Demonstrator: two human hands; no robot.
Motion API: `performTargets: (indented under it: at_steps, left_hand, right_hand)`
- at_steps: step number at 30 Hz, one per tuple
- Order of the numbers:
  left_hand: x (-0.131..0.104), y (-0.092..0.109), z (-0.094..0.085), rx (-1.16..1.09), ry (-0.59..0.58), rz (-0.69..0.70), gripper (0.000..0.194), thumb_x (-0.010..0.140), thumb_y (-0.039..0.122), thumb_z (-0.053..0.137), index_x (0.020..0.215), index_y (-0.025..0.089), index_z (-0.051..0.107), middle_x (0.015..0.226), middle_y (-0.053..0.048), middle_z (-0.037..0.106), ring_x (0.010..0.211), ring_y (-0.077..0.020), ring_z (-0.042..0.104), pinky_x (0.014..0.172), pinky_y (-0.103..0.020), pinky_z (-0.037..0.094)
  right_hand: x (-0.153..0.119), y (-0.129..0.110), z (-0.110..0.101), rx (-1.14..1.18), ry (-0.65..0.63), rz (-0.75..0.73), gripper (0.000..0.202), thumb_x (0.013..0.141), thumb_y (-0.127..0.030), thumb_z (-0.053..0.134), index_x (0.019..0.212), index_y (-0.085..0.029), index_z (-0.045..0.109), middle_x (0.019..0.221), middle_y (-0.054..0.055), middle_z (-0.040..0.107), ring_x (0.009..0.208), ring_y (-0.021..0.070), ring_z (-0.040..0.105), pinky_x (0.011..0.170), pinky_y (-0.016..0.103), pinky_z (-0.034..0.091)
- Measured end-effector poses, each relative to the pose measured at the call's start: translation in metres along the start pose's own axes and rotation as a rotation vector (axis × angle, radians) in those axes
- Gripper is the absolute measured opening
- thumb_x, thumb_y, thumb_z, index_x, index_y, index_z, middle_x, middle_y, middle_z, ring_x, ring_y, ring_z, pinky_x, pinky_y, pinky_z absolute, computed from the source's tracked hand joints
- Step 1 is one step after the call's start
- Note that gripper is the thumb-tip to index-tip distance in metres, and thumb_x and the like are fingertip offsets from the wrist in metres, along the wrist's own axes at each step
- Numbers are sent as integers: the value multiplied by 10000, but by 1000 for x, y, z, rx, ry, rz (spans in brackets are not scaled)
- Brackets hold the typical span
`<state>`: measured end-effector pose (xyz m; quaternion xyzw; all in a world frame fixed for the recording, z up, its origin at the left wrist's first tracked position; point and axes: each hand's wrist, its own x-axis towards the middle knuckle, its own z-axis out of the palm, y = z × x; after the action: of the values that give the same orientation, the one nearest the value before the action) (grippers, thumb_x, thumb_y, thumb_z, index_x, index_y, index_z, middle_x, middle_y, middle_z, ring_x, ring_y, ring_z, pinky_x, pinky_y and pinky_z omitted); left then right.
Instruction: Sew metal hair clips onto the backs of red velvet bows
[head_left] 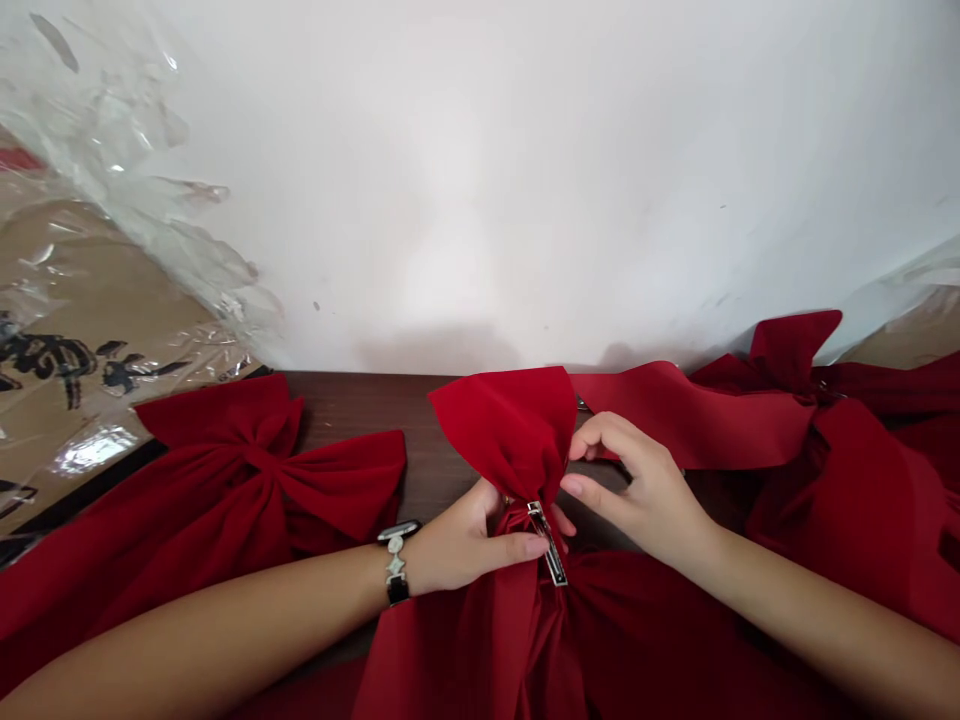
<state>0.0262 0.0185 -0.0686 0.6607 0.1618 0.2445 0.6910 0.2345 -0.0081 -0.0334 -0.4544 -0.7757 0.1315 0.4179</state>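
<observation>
A red fabric bow (517, 425) with long tails stands on edge in my left hand (480, 545). The thumb of that hand presses beside a silver metal hair clip (549, 545) on the bow's gathered middle, and the other fingers pass behind the fabric, mostly hidden. Close against the right edge of the upper loop is my right hand (637, 485); its thumb and forefinger are bent and a little apart, with no fabric visible between them. More red cloth (637, 630) spreads below both hands.
Another red bow (262, 465) lies at the left on the dark brown table (352, 400). Further red bows and ribbon (705, 415) are heaped at the right. A plastic-wrapped cardboard box (97, 300) stands at the left, and a white wall (487, 180) rises behind.
</observation>
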Motion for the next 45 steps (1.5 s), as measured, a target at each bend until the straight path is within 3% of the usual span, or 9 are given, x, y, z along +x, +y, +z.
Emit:
performTargets:
  at_steps: [5, 11, 16, 21, 26, 29, 32, 40, 45]
  left_hand:
    - [-1, -1, 1, 7, -98, 57, 450, 919, 345, 546, 1280, 155, 357, 1132, -159, 658, 978, -177, 616, 816, -313, 449]
    - [-1, -3, -1, -24, -140, 62, 474, 945, 322, 499, 1334, 181, 268, 1085, -150, 655, 940, -161, 600, 782, -307, 413]
    - [-2, -3, -3, -10, -166, 62, 538, 936, 370, 505, 1360, 188, 229, 986, -108, 637, 858, -142, 575, 782, -303, 406]
    - [-2, -2, -4, -52, -161, 7, 667, 847, 362, 654, 1357, 219, 249, 933, -60, 604, 756, -108, 537, 714, -267, 414]
    - [-1, -2, -5, -58, -133, 0, 673, 881, 344, 614, 1408, 230, 212, 943, -68, 621, 832, -131, 583, 782, -300, 419]
    - [2, 0, -5, -79, -43, -79, 623, 822, 368, 684, 1333, 193, 372, 950, -85, 646, 862, -155, 602, 798, -303, 436]
    - [6, 3, -7, -61, 13, -173, 416, 788, 422, 703, 1068, 133, 600, 897, -79, 663, 821, -153, 598, 793, -278, 443]
    - [5, 4, -7, -48, -45, -157, 370, 848, 448, 623, 1034, 129, 651, 836, -53, 647, 779, -134, 560, 761, -237, 405]
    - [4, 4, -8, -58, -46, -110, 378, 854, 462, 610, 1018, 124, 649, 822, -51, 625, 766, -133, 539, 762, -245, 394]
  right_hand:
    - [5, 2, 1, 293, -107, 432, 258, 784, -383, 666, 738, -169, 531, 667, -14, 544, 598, 106, 488, 563, 235, 421]
    - [8, 5, 0, 541, -193, 654, 423, 702, -459, 748, 933, -147, 581, 668, -32, 547, 600, 94, 487, 592, 240, 404]
    - [9, 6, -2, 913, -282, 824, 452, 653, -457, 806, 844, -152, 533, 585, -94, 423, 470, 21, 258, 506, 208, 278]
    - [10, 12, -8, 948, -323, 737, 449, 723, -466, 758, 664, -179, 418, 475, -113, 284, 490, 48, 233, 537, 227, 301]
    - [13, 9, -21, 594, -348, 509, 396, 741, -467, 731, 646, -166, 491, 578, -49, 402, 526, 71, 337, 475, 221, 281]
    - [12, -2, -28, 420, -249, 337, 337, 807, -428, 675, 645, -171, 529, 585, -30, 467, 520, 84, 416, 468, 220, 343]
    - [8, -10, -32, 363, -211, 224, 363, 903, -359, 572, 600, -171, 508, 521, -29, 500, 477, 78, 460, 469, 208, 372]
    - [-1, 0, -29, 325, -332, 87, 498, 1006, -353, 363, 606, -150, 580, 535, 24, 602, 515, 99, 568, 555, 216, 455]
    - [-1, 4, -28, 357, -325, 114, 500, 1008, -387, 342, 688, -145, 641, 622, 48, 656, 623, 122, 625, 641, 222, 490]
